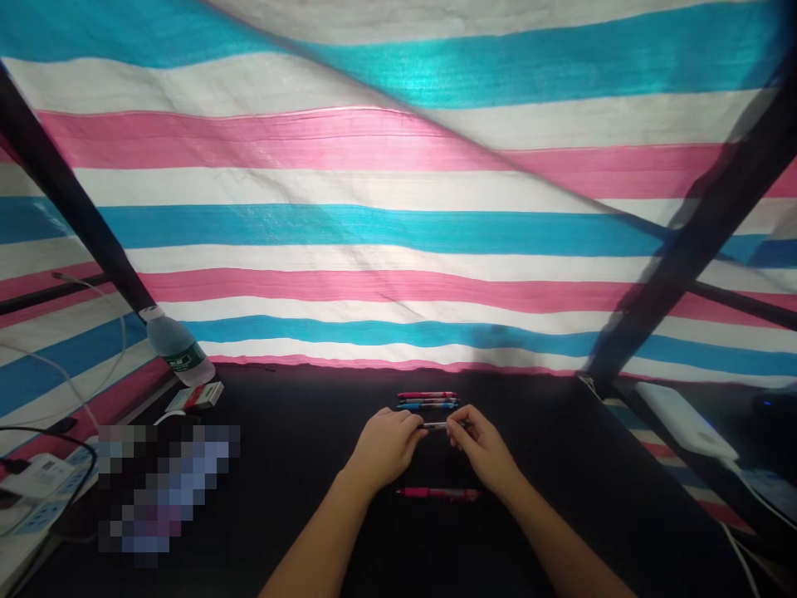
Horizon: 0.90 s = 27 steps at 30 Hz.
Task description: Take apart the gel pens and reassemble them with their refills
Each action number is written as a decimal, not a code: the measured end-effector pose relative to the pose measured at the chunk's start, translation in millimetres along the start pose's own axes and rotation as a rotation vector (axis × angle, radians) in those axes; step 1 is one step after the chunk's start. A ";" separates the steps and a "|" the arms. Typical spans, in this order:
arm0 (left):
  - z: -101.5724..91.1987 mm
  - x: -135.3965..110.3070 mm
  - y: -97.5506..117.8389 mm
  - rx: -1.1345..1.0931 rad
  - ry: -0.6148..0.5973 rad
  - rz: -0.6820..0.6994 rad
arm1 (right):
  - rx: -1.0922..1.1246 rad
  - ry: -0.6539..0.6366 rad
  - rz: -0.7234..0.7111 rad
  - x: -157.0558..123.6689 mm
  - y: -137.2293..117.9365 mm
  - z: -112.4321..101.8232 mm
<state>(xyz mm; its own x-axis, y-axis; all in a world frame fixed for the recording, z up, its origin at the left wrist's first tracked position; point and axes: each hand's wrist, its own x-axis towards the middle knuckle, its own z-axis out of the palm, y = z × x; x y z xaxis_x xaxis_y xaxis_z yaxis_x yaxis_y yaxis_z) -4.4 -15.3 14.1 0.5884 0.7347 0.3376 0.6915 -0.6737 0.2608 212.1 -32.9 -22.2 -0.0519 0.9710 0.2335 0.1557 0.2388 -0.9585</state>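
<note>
My left hand (387, 447) and my right hand (479, 444) are close together over the black table. Between them they hold a slim pen (436, 425) level, its pale middle showing and its ends hidden by my fingers. The left fingers are closed on its left end, and the right thumb and fingertips pinch the other end. Just beyond my hands lie a red pen (428, 395) and a blue pen (429, 406), with a pale pen in the same row. Nearer to me, a pink pen (439, 493) lies crosswise on the table.
To the left stand a water bottle (180, 349), a small box (202, 397) and a power strip (46, 507) with cables. A pixelated patch covers something beside them. At the right is a white device (688, 422) with a cable. Striped sheeting (386, 282) hangs behind the table.
</note>
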 end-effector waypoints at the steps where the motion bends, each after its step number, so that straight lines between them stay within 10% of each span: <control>1: -0.2 -0.4 0.3 0.002 -0.009 -0.003 | -0.023 0.006 -0.009 -0.3 -0.4 0.0; 20: 3.7 -0.8 1.5 -0.144 0.062 -0.100 | 0.333 0.162 0.119 9.0 3.0 -4.1; 27: 13.3 6.1 0.3 -0.931 0.143 -0.344 | 0.653 0.121 0.315 11.9 -5.6 -10.3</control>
<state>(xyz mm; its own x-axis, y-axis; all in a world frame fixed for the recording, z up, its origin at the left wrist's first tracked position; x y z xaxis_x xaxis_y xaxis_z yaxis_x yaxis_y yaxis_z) 5.0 -9.9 4.2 0.3200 0.9261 0.2000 0.1751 -0.2653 0.9481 220.8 -22.6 -12.4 0.0139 0.9960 -0.0887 -0.4763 -0.0714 -0.8764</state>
